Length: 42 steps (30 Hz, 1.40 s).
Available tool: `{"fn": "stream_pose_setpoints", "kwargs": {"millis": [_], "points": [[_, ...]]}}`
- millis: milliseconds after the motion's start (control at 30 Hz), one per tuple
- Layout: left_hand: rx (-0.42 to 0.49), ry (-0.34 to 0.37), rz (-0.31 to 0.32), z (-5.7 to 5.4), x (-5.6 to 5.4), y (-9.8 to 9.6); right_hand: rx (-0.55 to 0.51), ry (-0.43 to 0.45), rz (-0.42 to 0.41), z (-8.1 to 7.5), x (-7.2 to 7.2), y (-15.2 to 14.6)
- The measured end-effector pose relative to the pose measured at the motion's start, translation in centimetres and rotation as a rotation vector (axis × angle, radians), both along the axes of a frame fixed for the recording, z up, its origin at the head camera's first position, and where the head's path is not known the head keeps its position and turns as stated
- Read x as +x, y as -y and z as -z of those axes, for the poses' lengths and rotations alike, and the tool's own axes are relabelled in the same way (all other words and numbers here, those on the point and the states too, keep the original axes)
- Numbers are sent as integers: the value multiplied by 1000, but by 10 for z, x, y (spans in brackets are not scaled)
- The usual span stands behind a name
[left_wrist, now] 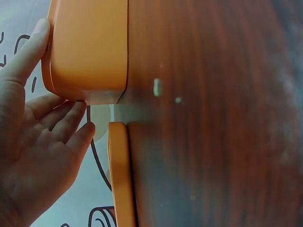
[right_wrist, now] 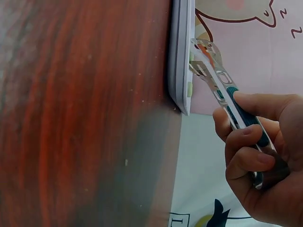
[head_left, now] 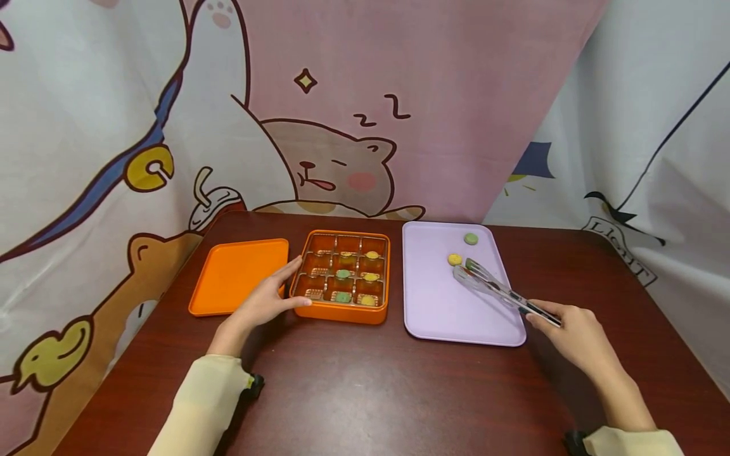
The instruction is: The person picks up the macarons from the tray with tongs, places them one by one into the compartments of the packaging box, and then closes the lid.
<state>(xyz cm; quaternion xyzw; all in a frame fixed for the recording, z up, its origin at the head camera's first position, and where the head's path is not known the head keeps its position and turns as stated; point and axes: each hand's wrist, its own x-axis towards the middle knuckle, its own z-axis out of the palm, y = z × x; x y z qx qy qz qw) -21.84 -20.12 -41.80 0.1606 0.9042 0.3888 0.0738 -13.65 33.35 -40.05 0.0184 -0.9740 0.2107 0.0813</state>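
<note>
My left hand (head_left: 263, 305) holds the near left corner of an orange box (head_left: 341, 311), with the thumb at the front rim and the fingers along the left wall. A clear divided insert in the box bears small round green pieces (head_left: 343, 296) and yellow pieces (head_left: 371, 277), which look like macarons. In my right hand (head_left: 582, 335) is a pair of metal tongs (head_left: 502, 290), gripped by the handles. The tong tips reach over the lilac tray (head_left: 450, 323), around a green piece (head_left: 470, 264). Beside them lie a yellow piece (head_left: 454, 259) and, farther back, another green piece (head_left: 470, 239).
An orange lid (head_left: 236, 272) lies flat on the dark wood table (head_left: 353, 380), left of the box. The table's back edge meets a printed cloth (head_left: 456, 126) with cartoon animals. More cloth hangs along both sides.
</note>
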Motion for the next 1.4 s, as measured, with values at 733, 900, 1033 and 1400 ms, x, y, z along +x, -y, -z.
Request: {"fn": "stream_pose_setpoints", "kwargs": {"millis": [733,900,1033,1400], "points": [[3,3,0,1,0,0,-8,-4,-59,1,-5,6],[0,0,-1,2,0,0,-13,15,-78,1,-11,11],[-3,-4,1,2,-1,0,-25,42,-88,1,-16,15],[10,6,1,1,0,1,1,36,-77,-1,-23,25]]}}
